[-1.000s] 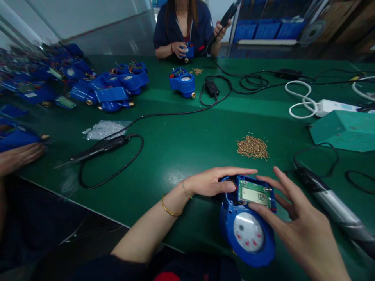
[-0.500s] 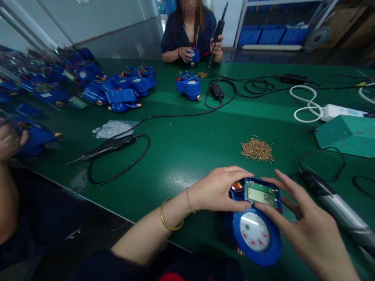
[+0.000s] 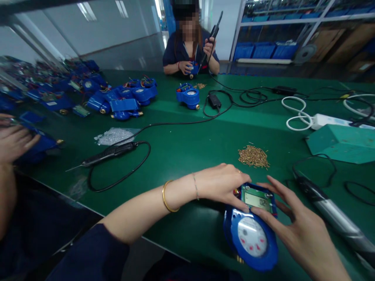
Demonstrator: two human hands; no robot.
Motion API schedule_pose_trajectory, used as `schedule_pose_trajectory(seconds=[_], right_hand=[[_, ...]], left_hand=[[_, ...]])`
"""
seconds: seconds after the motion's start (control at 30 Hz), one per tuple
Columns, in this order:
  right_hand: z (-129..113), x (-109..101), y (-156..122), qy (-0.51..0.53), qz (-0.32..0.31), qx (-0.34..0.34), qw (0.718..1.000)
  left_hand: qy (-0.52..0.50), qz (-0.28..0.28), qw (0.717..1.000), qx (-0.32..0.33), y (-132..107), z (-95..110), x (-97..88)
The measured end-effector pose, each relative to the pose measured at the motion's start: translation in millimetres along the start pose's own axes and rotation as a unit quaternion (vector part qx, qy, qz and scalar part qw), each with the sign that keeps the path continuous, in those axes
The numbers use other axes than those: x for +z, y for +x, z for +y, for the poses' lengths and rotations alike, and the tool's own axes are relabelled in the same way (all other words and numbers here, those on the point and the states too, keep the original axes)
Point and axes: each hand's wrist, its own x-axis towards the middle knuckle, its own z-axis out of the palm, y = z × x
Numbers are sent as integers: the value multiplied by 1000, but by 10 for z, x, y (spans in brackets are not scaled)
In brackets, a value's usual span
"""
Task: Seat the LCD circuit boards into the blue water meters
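A blue water meter (image 3: 251, 238) with a round white dial and a green circuit board with a small display (image 3: 258, 199) lies on the green table (image 3: 187, 144) in front of me. My left hand (image 3: 221, 184) curls over the meter's upper left corner, fingers pressed onto it. My right hand (image 3: 299, 230) rests on the meter's right side, fingers spread along the board's edge and across the dial top. A gold bangle is on my left wrist.
A pile of small brass screws (image 3: 253, 156) lies beyond the meter. An electric screwdriver (image 3: 331, 212) lies at right, another (image 3: 107, 153) at left beside a bag of small parts (image 3: 114, 136). Several blue meters (image 3: 123, 99) are stacked far left. A person across the table works on a meter (image 3: 193, 68); another person's hand (image 3: 14, 142) is at left.
My left hand has closed further over the meter's top left corner, covering the red part. The view has tilted up a little. The person opposite has brought the screwdriver down to their meter.
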Motion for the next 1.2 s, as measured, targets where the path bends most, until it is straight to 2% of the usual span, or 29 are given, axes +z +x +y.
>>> schedule_pose_trajectory(seconds=[0.1, 0.23, 0.27, 0.33, 0.43, 0.5, 0.53, 0.6, 0.73, 0.83, 0.97, 1.07, 1.2], right_hand=[[92, 30, -6, 10, -13, 0, 1000], [131, 104, -20, 26, -20, -28, 999], [128, 111, -27, 27, -12, -32, 999], [133, 89, -24, 34, -4, -36, 999], [234, -44, 112, 120, -58, -7, 991], [374, -137, 341, 176, -96, 32, 979], [456, -160, 488, 167, -97, 50, 980], [617, -131, 794, 48, -46, 45, 997], [800, 147, 1173, -17, -51, 36, 998], [813, 329, 1210, -60, -69, 41, 995], [787, 404, 1206, -98, -87, 71, 989], [734, 340, 1239, -81, -106, 94, 987], [497, 40, 1247, 19, -156, 104, 982]], left_hand=[[-127, 85, 988, -4, -46, -94, 213], [-343, 217, 913, -34, -111, -148, 630], [-373, 239, 896, -42, -123, -149, 706], [-401, 254, 879, -50, -138, -143, 784], [-402, 241, 882, -49, -145, -135, 743], [-400, 229, 886, -47, -143, -138, 679], [-401, 225, 887, -47, -142, -142, 654], [-406, 223, 885, -47, -139, -151, 632], [-419, 223, 879, -45, -137, -169, 662], [-423, 217, 878, -49, -137, -177, 681], [-428, 206, 878, -55, -133, -181, 662], [-423, 191, 883, -64, -126, -181, 629], [-418, 183, 888, -58, -112, -176, 604]])
